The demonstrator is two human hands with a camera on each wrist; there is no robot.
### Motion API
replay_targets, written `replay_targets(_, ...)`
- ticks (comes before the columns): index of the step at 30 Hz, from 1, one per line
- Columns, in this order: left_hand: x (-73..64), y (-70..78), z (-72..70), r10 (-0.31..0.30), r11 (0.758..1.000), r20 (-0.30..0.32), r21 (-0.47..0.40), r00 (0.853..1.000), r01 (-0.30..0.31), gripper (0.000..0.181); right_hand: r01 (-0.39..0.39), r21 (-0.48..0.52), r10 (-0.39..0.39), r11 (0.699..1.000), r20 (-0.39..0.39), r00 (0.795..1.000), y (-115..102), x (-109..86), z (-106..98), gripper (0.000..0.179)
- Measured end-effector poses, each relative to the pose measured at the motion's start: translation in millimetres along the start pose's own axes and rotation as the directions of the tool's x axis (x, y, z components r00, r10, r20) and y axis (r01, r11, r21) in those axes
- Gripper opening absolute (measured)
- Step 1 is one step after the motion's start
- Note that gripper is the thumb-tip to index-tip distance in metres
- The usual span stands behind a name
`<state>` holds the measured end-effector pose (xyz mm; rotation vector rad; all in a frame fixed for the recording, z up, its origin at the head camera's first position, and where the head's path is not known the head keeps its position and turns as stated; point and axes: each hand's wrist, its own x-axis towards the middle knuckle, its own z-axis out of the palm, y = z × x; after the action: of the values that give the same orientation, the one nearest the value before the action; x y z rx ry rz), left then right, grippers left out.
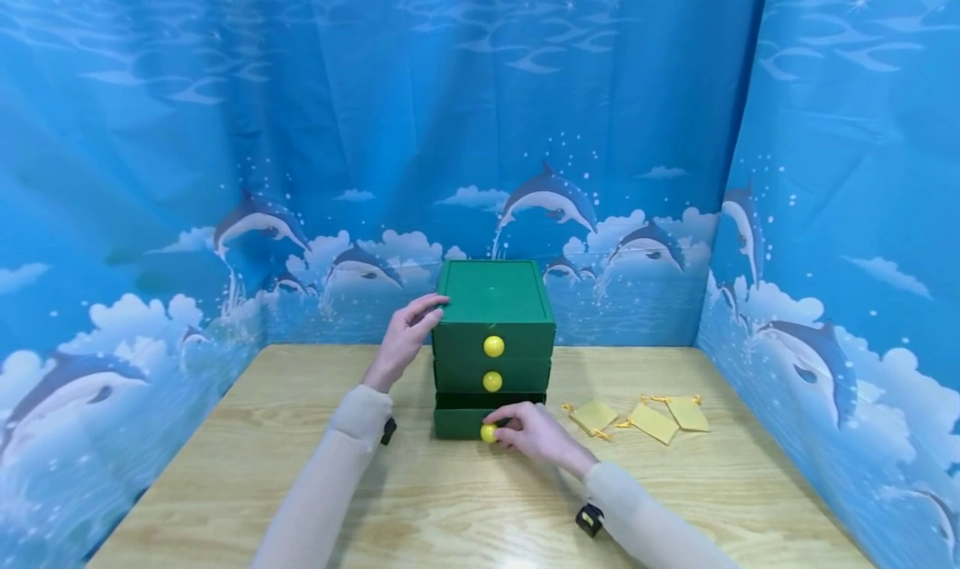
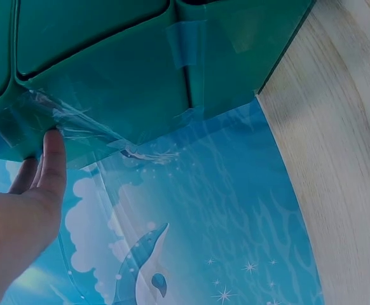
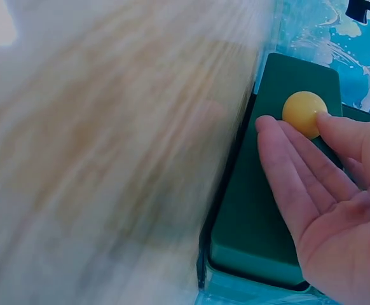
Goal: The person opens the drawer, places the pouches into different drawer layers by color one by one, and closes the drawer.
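A green three-drawer cabinet (image 1: 491, 292) stands on the table, with a round yellow knob on each drawer. Its bottom drawer (image 1: 459, 423) sticks out part way, showing a dark gap above its front. My right hand (image 1: 542, 436) pinches the lowest yellow knob (image 3: 304, 113) between thumb and fingers; the right wrist view shows this from close by. At the cabinet's upper left edge, my left hand (image 1: 406, 336) rests with relaxed fingers. In the left wrist view its thumb touches the cabinet's taped side (image 2: 134, 82). What lies inside the drawer is hidden.
Right of the cabinet, several small yellow pouches (image 1: 654, 423) with orange cords lie on the wooden table (image 1: 247, 469). A blue dolphin-print curtain (image 1: 360, 177) hangs behind the cabinet and along both sides.
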<state>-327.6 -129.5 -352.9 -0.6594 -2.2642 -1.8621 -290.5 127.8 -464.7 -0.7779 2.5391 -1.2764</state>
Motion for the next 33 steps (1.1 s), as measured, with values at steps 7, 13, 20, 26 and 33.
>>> replay_targets(7, 0.4, -1.4, 2.0, 0.01, 1.0, -0.006, -0.013, 1.0, -0.01, 0.041, 0.055, -0.105, -0.055, 0.993, -0.001, 0.998, 1, -2.9, 0, 0.023)
replay_targets(13, 0.2, -1.9, 2.1, 0.018, 1.0, -0.008, -0.003, 1.0, -0.018, 0.041, 0.063, -0.148, -0.063, 0.987, 0.003, 0.998, -1, -6.8, 1, 0.022)
replay_targets(20, 0.3, -2.4, 1.6, 0.022, 1.0, -0.009, 0.003, 1.0, -0.022, 0.041, 0.085, -0.201, -0.084, 0.976, 0.015, 0.996, -4, -11.9, 3, 0.023)
replay_targets(26, 0.5, -1.6, 1.6, 0.028, 0.999, -0.016, 0.028, 0.999, -0.027, 0.04, 0.081, -0.204, -0.082, 0.976, 0.001, 0.997, -7, -16.4, 5, 0.023)
replay_targets(33, 0.4, 0.0, 2.5, 0.033, 0.997, -0.027, 0.072, 0.999, -0.031, 0.04, 0.052, -0.169, -0.052, 0.984, 0.0, 0.999, -9, -20.6, 8, 0.022)
